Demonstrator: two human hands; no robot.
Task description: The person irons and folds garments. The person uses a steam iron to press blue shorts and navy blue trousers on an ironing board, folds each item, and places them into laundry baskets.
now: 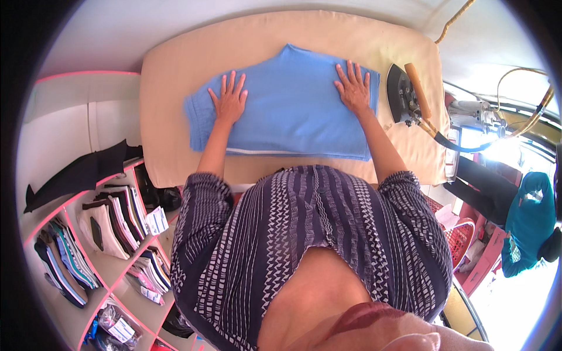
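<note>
A pair of light blue shorts [290, 109], folded flat, lies across the padded ironing table [329, 30]. Its elastic waistband [195, 123] faces left, and a pointed corner sticks up at the top. My left hand [229, 98] rests palm down on the cloth near the waistband, fingers spread. On the right part of the cloth, close to the hem, my right hand [354, 87] lies flat with its fingers apart. Neither hand grips anything. Just right of the shorts, an iron with a wooden handle [401, 94] sits on the table cover.
A thick hose [461, 147] runs from the iron to the right. Pink-edged shelves [109, 291] at left hold folded clothes [118, 219] and bagged items; a black cloth [88, 173] lies on top. A person in a teal top [533, 219] is at far right, near a red plastic chair [461, 241].
</note>
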